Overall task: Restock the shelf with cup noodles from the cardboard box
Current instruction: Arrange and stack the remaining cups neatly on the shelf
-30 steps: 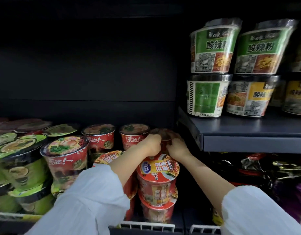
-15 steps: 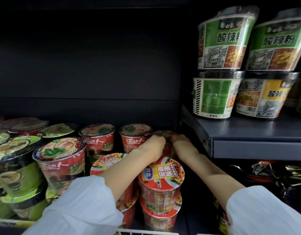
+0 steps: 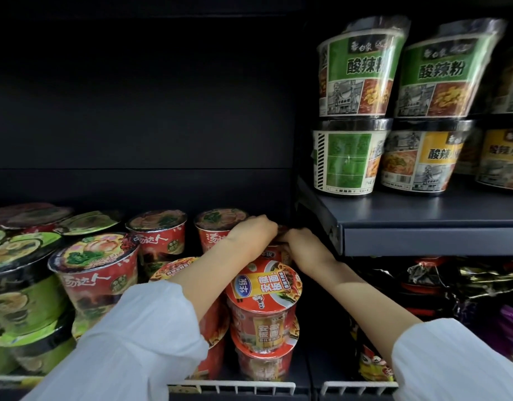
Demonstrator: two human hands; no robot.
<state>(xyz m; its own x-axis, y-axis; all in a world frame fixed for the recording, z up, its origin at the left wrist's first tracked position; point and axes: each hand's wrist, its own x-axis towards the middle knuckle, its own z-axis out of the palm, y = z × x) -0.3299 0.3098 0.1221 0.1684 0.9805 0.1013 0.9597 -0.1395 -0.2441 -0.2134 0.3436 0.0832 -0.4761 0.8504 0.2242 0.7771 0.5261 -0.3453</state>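
Observation:
Both my hands reach deep into the lower shelf and clasp one red cup noodle (image 3: 274,254) at the back of the right-hand column, mostly hidden by my fingers. My left hand (image 3: 253,235) covers its left side and top, my right hand (image 3: 303,246) its right side. In front of it stand two stacked red cup noodles (image 3: 264,293) with a blue and yellow lid. The cardboard box is out of view.
Red cups (image 3: 158,231) and green-lidded cups (image 3: 21,285) fill the shelf to the left. A dark upper shelf (image 3: 423,238) juts out on the right with green bowl noodles (image 3: 356,73) stacked on it. A white wire rail (image 3: 235,387) runs along the shelf front.
My hands have pushed a little further back on the rear red cup and closed nearer together over it. The camera has moved closer and slightly left.

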